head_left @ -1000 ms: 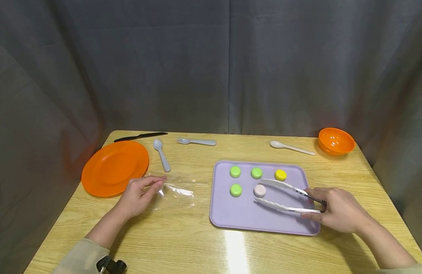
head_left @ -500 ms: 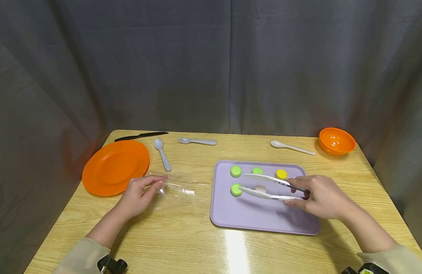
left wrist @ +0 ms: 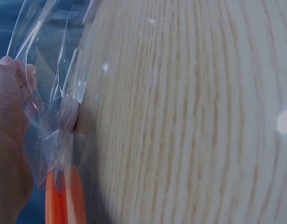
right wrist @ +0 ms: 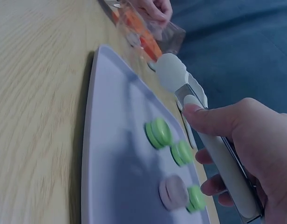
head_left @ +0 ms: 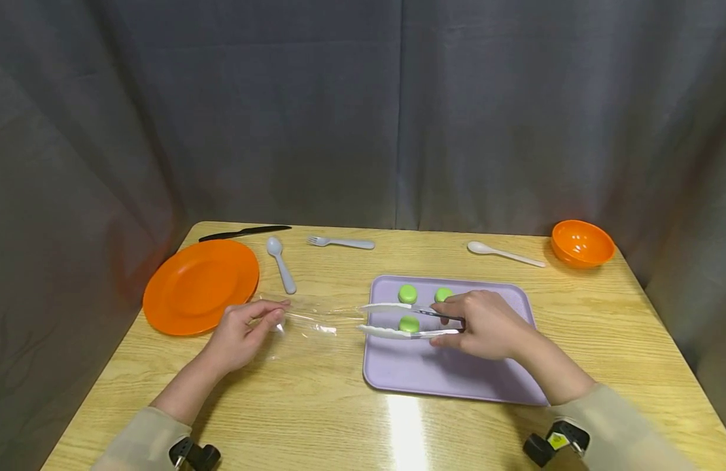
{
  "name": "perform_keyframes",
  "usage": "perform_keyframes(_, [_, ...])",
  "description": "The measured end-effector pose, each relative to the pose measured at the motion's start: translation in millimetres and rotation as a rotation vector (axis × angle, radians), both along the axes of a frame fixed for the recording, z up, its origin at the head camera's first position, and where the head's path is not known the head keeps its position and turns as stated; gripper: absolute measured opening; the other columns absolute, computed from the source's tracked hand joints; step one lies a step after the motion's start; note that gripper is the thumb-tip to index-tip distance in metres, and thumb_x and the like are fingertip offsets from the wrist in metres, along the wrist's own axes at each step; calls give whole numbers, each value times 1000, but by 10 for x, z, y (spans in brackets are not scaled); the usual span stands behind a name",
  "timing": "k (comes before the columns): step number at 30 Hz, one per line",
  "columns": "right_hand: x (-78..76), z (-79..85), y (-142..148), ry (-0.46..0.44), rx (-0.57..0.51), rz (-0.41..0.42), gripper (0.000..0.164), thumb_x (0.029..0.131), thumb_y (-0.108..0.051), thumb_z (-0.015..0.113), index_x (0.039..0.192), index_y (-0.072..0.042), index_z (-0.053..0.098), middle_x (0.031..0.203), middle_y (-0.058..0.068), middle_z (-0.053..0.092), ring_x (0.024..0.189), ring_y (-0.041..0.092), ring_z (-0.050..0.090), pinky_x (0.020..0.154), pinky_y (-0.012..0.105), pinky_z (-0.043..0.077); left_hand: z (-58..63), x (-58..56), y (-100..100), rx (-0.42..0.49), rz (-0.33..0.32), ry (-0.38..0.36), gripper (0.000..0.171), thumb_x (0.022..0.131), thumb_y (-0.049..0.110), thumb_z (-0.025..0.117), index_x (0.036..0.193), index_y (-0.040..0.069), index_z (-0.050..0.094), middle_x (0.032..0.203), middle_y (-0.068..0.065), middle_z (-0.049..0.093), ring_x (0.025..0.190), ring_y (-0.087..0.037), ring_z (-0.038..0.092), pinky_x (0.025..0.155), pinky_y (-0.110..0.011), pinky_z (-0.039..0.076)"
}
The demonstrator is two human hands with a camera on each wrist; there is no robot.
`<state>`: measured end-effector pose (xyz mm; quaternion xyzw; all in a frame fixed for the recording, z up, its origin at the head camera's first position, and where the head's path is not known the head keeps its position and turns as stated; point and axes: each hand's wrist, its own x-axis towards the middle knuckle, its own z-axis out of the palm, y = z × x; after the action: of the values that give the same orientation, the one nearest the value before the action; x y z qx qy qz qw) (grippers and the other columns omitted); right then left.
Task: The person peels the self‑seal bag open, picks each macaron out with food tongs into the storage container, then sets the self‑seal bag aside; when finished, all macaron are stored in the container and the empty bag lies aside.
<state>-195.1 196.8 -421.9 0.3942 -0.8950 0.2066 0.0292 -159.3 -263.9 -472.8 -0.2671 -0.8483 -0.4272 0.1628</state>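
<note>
My left hand [head_left: 238, 337] pinches the edge of a clear plastic bag [head_left: 312, 327] over the table. Through the bag [left wrist: 50, 88] in the left wrist view, a pale rounded shape shows; what it is, I cannot tell. My right hand [head_left: 483, 325] grips a pair of tongs [head_left: 392, 332] above the left part of a lilac tray [head_left: 410, 373]. The tong tips stand apart beside the bag, with nothing visible between them. On the tray sit several macarons: green macarons [right wrist: 159, 133] and a pink macaron [right wrist: 174, 192]. In the head view, my right hand hides the pink and yellow ones.
An orange plate [head_left: 201, 288] lies at the left, with a black knife [head_left: 245, 232] behind it. A grey spoon [head_left: 282, 267] and a grey fork [head_left: 342, 243] lie nearby. At the back right are a pale spoon [head_left: 507, 254] and an orange bowl [head_left: 583, 245].
My right hand has carried the tongs left across the tray, from around the pink macaron to the tray's left edge near the bag. My left hand has stayed in place.
</note>
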Motion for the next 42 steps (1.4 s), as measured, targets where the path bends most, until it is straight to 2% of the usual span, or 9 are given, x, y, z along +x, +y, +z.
perform_keyframes(4, [-48, -18, -190, -6, 19, 27, 41, 84, -44, 90, 115, -17, 81, 78, -16, 64, 63, 1, 48, 60, 29, 45, -2, -12, 5, 4, -1, 16, 19, 96, -6, 74, 112, 2, 79, 116, -5, 79, 107, -22, 75, 96, -17, 53])
perform_keyframes(11, [-97, -55, -519, -15, 53, 71, 44, 86, -45, 88, 117, -15, 81, 85, -16, 70, 66, 3, 55, 61, 32, 50, 8, -10, 23, 0, -4, 55, 22, 94, -10, 74, 112, 2, 79, 115, -7, 79, 105, -26, 76, 98, -16, 51])
perform_keyframes(17, [-126, -82, -781, -14, 56, 77, 43, 87, -48, 85, 117, -17, 81, 81, -15, 66, 68, 5, 57, 60, 32, 49, 3, -2, 42, 8, -6, 60, 25, 92, -12, 75, 111, 3, 79, 114, -8, 79, 105, -27, 76, 96, -15, 52])
perform_keyframes(22, [-134, -98, -971, -12, 55, 84, 42, 88, -49, 84, 116, -17, 81, 84, -16, 68, 68, 6, 59, 58, 33, 49, 2, -7, 42, 10, -3, 51, 23, 93, -11, 74, 112, 2, 79, 114, -7, 79, 105, -27, 76, 96, -15, 51])
perform_keyframes(24, [-129, -104, -1046, -17, 56, 87, 39, 88, -48, 84, 112, -17, 81, 83, -16, 68, 69, 7, 59, 58, 33, 49, 12, -4, 38, 10, -6, 46, 23, 94, -10, 74, 112, 3, 80, 115, -6, 79, 106, -26, 76, 97, -15, 52])
perform_keyframes(28, [-115, -122, -1195, -19, 73, 86, 30, 89, -49, 82, 94, -20, 75, 76, -17, 63, 66, 7, 54, 56, 33, 46, 20, 2, 21, 11, 0, 31, 24, 96, -8, 72, 114, 6, 80, 116, -3, 79, 107, -23, 75, 97, -17, 52])
perform_keyframes(35, [-82, -156, -1408, -14, 119, 69, 37, 91, -54, 79, 84, -19, 67, 61, -13, 43, 54, 8, 38, 50, 32, 34, 7, -7, 21, 12, -6, 37, 25, 97, -8, 72, 115, 8, 80, 117, -3, 79, 108, -24, 75, 98, -17, 52])
perform_keyframes(38, [-67, -165, -1483, -5, 147, 51, 41, 91, -56, 78, 78, -20, 60, 60, -12, 42, 53, 9, 38, 47, 31, 33, 7, -11, 42, 12, -6, 44, 25, 96, -8, 72, 114, 8, 80, 116, -4, 79, 108, -27, 75, 99, -17, 51])
perform_keyframes(42, [-47, -186, -1575, 9, 171, 32, 41, 91, -57, 77, 77, -23, 57, 65, -12, 50, 54, 10, 46, 46, 32, 39, 13, -7, 61, 27, -6, 24, 23, 97, -6, 72, 113, 8, 80, 116, -4, 79, 109, -28, 75, 100, -17, 51])
